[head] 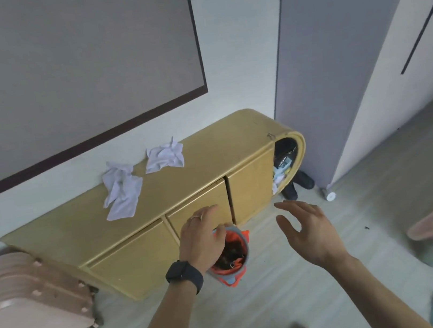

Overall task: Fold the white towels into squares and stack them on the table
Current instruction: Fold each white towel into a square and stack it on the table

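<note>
Head view: two white towels [122,190] lie crumpled on the table [209,162], none folded, none stacked.
Left hand [201,239], loose and empty, hovers over one orange bin [232,248] on the floor; right hand [308,231], fingers spread, holds nothing. The left towel [122,190] and right towel [164,157] sit near the far wall, just apart. Each likely needs flattening by its corners first, edges matched before every fold.

A white towel [122,190] and a second white towel [164,156] showing as soft matt cloth, creased, the table [207,151] looking like smooth yellow wood with a dull sheen, the suitcase [25,299] appearing as ribbed hard plastic, the floor [260,311] looking like pale matt planks
</note>
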Available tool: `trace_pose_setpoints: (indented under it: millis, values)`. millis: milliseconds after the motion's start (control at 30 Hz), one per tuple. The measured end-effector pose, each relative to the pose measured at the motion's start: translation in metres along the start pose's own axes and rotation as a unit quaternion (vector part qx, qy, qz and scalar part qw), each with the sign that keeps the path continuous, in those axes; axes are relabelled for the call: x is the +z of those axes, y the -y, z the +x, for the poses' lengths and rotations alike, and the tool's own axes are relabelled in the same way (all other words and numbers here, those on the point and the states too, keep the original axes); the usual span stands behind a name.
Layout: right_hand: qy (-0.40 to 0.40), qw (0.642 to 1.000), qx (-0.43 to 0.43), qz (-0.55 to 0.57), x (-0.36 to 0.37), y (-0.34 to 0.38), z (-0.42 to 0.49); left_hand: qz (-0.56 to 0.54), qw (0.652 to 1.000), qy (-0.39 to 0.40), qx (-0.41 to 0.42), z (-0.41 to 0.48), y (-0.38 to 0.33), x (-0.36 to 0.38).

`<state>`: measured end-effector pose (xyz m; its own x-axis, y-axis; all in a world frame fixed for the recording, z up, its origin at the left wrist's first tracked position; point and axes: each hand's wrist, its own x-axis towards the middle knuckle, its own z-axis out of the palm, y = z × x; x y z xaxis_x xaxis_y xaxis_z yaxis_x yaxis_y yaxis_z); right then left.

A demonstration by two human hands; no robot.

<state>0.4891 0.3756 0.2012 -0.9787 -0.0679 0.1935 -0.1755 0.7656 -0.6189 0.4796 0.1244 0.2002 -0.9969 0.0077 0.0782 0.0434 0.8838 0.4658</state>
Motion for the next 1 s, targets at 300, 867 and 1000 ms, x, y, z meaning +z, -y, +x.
trace_pose_setpoints:
  millis: [300, 867, 1000]
  values:
    - [0.071, 0.995, -0.064, 0.020, 0.006, -0.056, 0.184, -0.064, 0.982, -0.008, -0.176, 0.136, -0.011, 0.045]
    - [0.331, 0.935, -0.112, -0.068, 0.140, -0.094, 0.512, -0.114, 0.918, 0.006, -0.380, 0.385, 0.078, 0.107]
    - [0.380, 0.910, -0.124, -0.106, 0.185, -0.109, 0.572, -0.117, 0.901, 0.024, -0.417, 0.431, 0.097, 0.122]
